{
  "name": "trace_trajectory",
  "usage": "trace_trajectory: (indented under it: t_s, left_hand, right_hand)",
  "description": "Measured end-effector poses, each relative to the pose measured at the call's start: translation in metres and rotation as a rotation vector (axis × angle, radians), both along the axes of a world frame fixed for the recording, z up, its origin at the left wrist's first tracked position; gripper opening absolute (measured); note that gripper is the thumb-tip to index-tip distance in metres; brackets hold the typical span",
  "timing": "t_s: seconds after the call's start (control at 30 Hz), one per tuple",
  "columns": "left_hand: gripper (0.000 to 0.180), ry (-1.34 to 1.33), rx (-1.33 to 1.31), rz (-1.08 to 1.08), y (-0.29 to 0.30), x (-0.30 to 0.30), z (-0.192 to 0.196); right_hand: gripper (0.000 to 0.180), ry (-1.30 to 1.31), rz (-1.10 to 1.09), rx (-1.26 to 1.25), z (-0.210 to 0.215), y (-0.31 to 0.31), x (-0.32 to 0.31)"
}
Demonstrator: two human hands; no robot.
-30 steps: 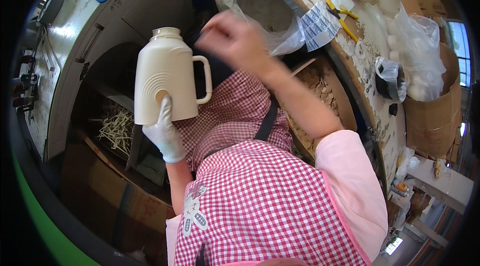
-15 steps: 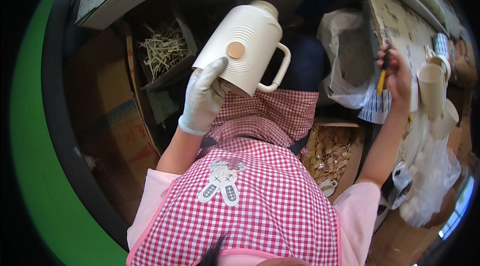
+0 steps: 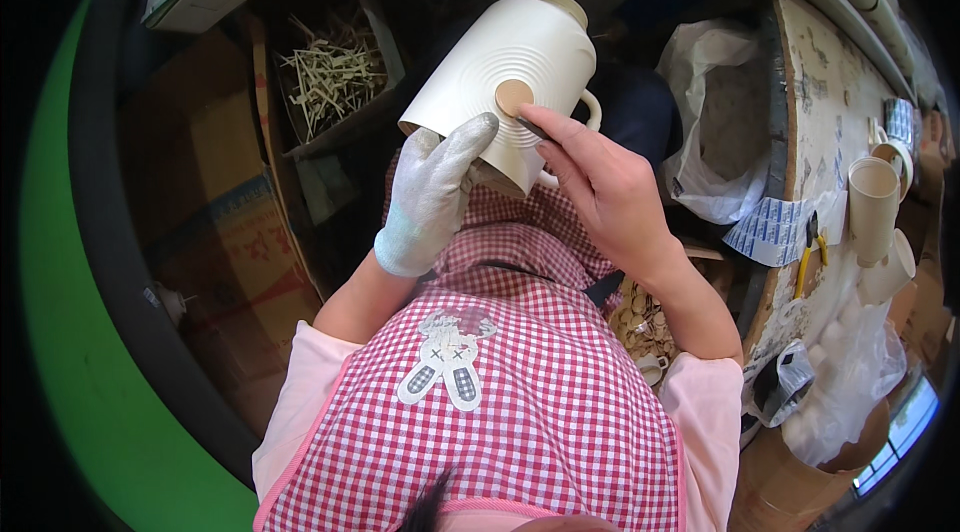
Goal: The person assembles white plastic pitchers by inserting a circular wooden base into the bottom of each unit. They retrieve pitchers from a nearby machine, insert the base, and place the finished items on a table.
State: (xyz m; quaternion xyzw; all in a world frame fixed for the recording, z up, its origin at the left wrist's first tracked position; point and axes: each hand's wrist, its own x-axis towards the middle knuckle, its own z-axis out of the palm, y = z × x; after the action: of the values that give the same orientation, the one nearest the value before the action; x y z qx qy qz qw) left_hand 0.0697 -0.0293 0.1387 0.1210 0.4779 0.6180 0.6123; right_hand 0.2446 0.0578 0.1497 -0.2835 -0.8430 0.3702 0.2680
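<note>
1. Head view: a cream ceramic jug (image 3: 510,72) is held tilted above the lap, over a red checked apron (image 3: 520,402).
2. The jug's base is cupped by the gloved left hand (image 3: 430,197), fingers closed around it.
3. A thin dark tool (image 3: 532,129) is pinched in the right hand (image 3: 600,187), its tip set beside the round tan disc (image 3: 514,97).
4. Judged rigid, smooth and breakable; best gripped at body or handle (image 3: 590,112).

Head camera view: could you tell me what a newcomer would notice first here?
Centre top, a cream jug with ribbed rings round a tan disc, steadied from below by the gloved left hand. The bare right hand presses a thin dark tool at that disc. Below, a red checked apron fills the foreground.
</note>
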Motion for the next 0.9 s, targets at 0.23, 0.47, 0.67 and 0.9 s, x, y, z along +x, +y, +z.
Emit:
trace_trajectory:
  t_s: [0.23,0.47,0.67,0.9]
  left_hand:
    - [0.037,0.015,-0.027,-0.005,0.003,0.005,0.002]
    - [0.040,0.053,-0.045,-0.032,0.005,0.009,0.000]
    - [0.042,0.087,-0.059,-0.046,0.004,0.013,-0.002]
    - [0.041,0.405,-0.064,-0.076,0.010,0.029,-0.006]
  right_hand:
    - [0.043,-0.208,-0.006,-0.005,0.003,-0.002,0.002]
    - [0.045,-0.131,-0.042,-0.061,0.005,-0.004,0.006]
    - [0.049,-0.214,-0.069,0.017,0.003,-0.010,0.008]
    - [0.066,-0.465,-0.151,0.244,0.005,-0.021,0.005]
